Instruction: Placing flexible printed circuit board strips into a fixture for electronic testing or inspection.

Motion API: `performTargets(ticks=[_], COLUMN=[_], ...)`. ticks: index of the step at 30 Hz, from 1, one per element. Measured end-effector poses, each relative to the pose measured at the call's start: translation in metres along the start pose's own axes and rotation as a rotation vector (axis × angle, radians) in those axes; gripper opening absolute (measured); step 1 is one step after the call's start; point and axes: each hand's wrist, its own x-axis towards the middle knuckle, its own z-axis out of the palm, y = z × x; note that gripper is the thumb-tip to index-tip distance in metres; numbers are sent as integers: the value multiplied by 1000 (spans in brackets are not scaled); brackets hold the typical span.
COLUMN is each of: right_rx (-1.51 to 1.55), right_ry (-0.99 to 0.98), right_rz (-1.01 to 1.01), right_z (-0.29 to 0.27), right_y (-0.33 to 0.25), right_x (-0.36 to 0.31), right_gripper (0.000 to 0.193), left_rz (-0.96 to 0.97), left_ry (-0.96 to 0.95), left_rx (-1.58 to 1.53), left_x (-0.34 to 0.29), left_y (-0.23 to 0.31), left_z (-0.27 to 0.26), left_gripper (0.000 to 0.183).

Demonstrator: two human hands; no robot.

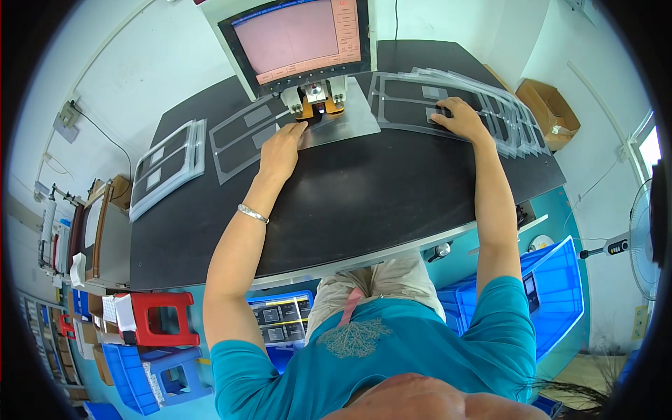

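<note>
My left hand [282,148] lies over the right side of a clear plastic sheet [231,159] that has grey rectangular patches and a rounded border. Its fingers are closed together at the sheet's edge, the fingertips just left of the machine's press head [318,105]. Under that head, a bare metal plate [357,124] rests on the black table. My right hand [460,120] rests on a fanned stack of similar clear sheets [413,126], with thumb and fingers apart beside a grey patch. What lies directly below the head is partly hidden.
A monitor [297,35] stands above the press head. More clear sheets [168,168] are stacked at the table's left end. A cardboard box [549,112] is beyond the right end. Below are a red stool [164,318], a blue bin [560,294] and a fan [640,220].
</note>
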Motion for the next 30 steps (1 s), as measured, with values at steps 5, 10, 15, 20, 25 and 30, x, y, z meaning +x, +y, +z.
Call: performTargets(ticks=[5, 10, 15, 20, 25, 30], right_rx=[95, 265, 368, 514, 805, 937], right_ry=[36, 83, 102, 9, -288, -412], right_rz=[31, -20, -115, -98, -69, 40], right_z=[-2, 0, 2, 2, 12, -3], right_y=[-11, -25, -49, -69, -93, -122], right_x=[1, 1, -1, 0, 4, -14], right_gripper=[49, 43, 39, 37, 43, 52], left_rz=[7, 52, 19, 25, 63, 158], left_ry=[33, 56, 35, 48, 75, 99], left_rx=[11, -20, -54, -39, -20, 5], left_x=[-4, -4, -6, -4, -7, -27], left_y=[-12, -15, -14, -14, -18, 32], left_z=[7, 11, 10, 11, 4, -25], left_gripper=[38, 45, 46, 46, 47, 44])
